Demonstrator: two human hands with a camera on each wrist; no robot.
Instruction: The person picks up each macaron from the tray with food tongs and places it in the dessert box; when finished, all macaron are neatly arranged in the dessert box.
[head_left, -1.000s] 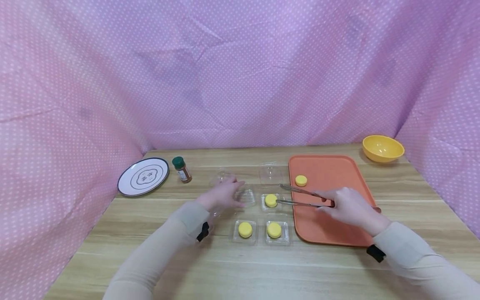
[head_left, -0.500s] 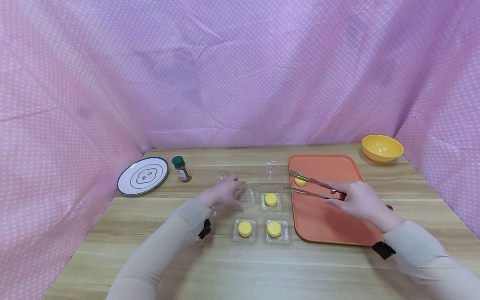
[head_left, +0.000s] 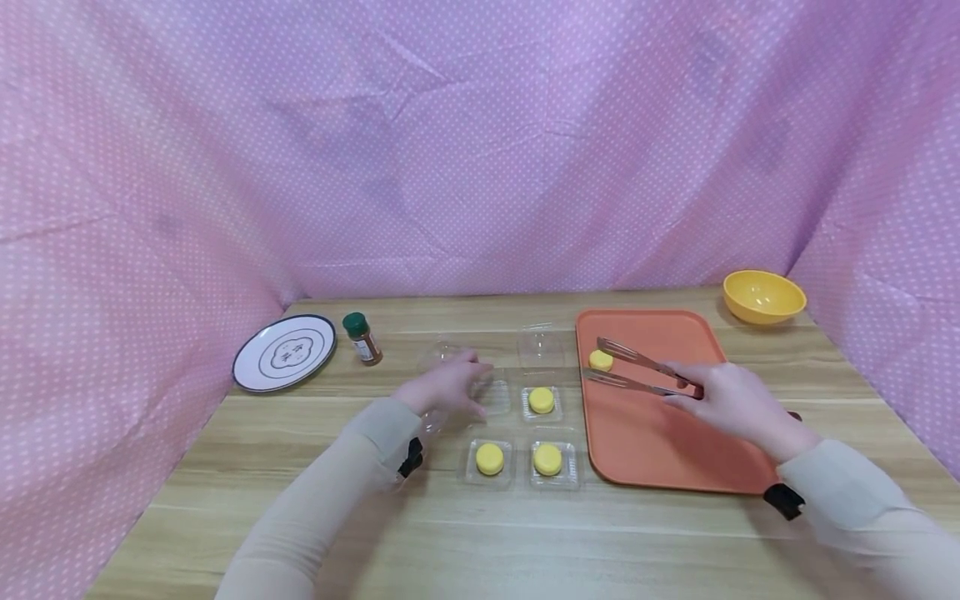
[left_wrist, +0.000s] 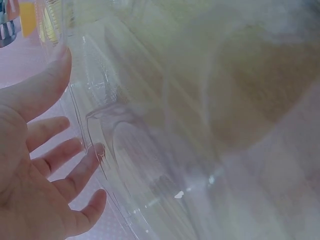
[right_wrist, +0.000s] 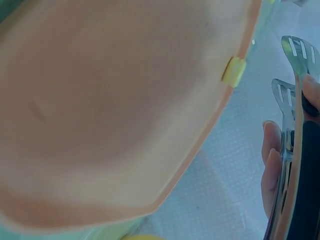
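Observation:
My left hand [head_left: 444,387] is beside an empty clear plastic box [head_left: 492,398] with its lid raised. In the left wrist view its fingers [left_wrist: 77,177] are loosely bent, fingertips right at the edge of the clear plastic [left_wrist: 150,165]. My right hand [head_left: 738,410] grips metal tongs [head_left: 637,383] with slotted tips and dark handles [right_wrist: 306,185]. The spread arms of the tongs stand either side of a round yellow macaron-like cake [head_left: 600,360] on the orange tray [head_left: 675,450]. Similar cakes sit in three boxes, one being the upper right box [head_left: 528,413].
A white plate [head_left: 255,367] and a green-capped spice jar [head_left: 363,340] stand at the back left. Behind the tray to the right is a yellow bowl [head_left: 763,298]. A pink dotted curtain [head_left: 480,167] hangs round the wooden table [head_left: 420,542].
My right hand has carried the tongs rightward, from beside the cake in the upper right box to around the cake on the tray. The left hand has stayed nearly still.

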